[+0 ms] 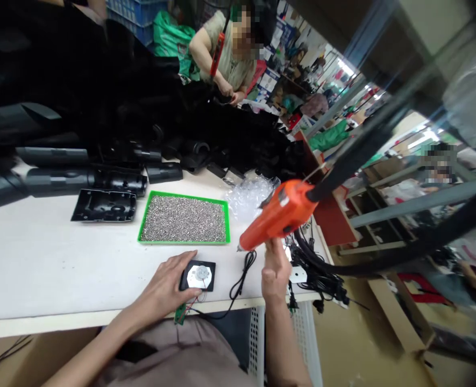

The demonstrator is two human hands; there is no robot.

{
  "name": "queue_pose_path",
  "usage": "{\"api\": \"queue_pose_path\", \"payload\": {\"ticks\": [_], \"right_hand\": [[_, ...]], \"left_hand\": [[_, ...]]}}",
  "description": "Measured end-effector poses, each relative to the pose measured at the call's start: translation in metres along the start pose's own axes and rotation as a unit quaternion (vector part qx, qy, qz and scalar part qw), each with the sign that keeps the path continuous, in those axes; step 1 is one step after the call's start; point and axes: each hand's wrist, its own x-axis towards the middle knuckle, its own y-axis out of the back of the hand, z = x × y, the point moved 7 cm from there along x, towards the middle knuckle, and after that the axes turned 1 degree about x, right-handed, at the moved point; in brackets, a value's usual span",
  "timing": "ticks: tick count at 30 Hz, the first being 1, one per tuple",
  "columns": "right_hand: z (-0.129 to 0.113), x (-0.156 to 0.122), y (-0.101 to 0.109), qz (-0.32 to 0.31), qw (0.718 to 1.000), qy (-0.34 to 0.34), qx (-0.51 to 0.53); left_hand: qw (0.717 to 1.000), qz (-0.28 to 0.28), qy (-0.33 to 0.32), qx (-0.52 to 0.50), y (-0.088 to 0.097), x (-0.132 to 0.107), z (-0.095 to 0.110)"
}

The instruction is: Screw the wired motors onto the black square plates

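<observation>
While the orange hot glue gun (280, 215) hangs on a thick black cord (354, 150) above the right end of the white table (60, 258), the fingers (273, 255) of the right hand (276, 277) stand close together and point up, right under it. They seem to touch it, but it is hard to tell if they grip it. A small label on the gun is too hard to read. The left hand (161, 287) holds a square black plate (209, 271) near the table's front edge, with its fingers close together over one side. A green circuit board (179, 313) hangs past that edge. Between the hands, a thin black wire (241, 282) curls. Farther back sits a green tray (181, 243) of gray grit.
</observation>
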Motion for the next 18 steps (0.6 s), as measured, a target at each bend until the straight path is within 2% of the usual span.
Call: {"api": "queue_pose_path", "payload": {"ticks": [1,2,3,4,6,8,10,12,14,16,18], "right_hand": [[-0.003,-0.007,0.005,0.025,0.998,0.018,-0.046],[-0.002,-0.015,0.001,0.021,0.995,0.023,-0.095],[0.002,-0.023,-0.011,-0.019,0.989,0.014,-0.143],[0.009,-0.031,-0.029,-0.086,0.978,-0.006,-0.19],[0.023,-0.048,-0.066,-0.202,0.938,-0.035,-0.279],[0.03,-0.057,-0.09,-0.252,0.9,-0.033,-0.353],[0.032,-0.059,-0.101,-0.265,0.886,-0.013,-0.379],[0.033,-0.058,-0.101,-0.267,0.899,-0.004,-0.347],[0.04,-0.055,-0.093,-0.249,0.932,-0.039,-0.261],[0.052,-0.051,-0.078,-0.191,0.965,-0.109,-0.144],[0.063,-0.047,-0.066,-0.118,0.977,-0.175,-0.009]], "left_hand": [[1.0,-0.012,-0.011,-0.006,0.002,-0.001,-0.001],[1.0,-0.021,-0.019,-0.009,0.003,-0.002,-0.002],[0.999,-0.026,-0.021,-0.009,0.004,-0.003,-0.002],[0.999,-0.026,-0.019,-0.007,0.006,-0.003,-0.003],[1.0,-0.016,-0.014,-0.005,0.007,-0.001,-0.001],[1.0,0.002,-0.017,-0.007,0.009,0.001,0.003],[1.0,0.02,-0.022,-0.008,0.011,0.002,0.007],[0.999,0.031,-0.021,-0.006,0.012,0.003,0.011],[0.999,0.032,-0.016,-0.003,0.013,0.003,0.012],[0.999,0.032,-0.008,0.001,0.013,0.003,0.012],[0.999,0.033,0.001,0.007,0.013,0.003,0.009]]}}
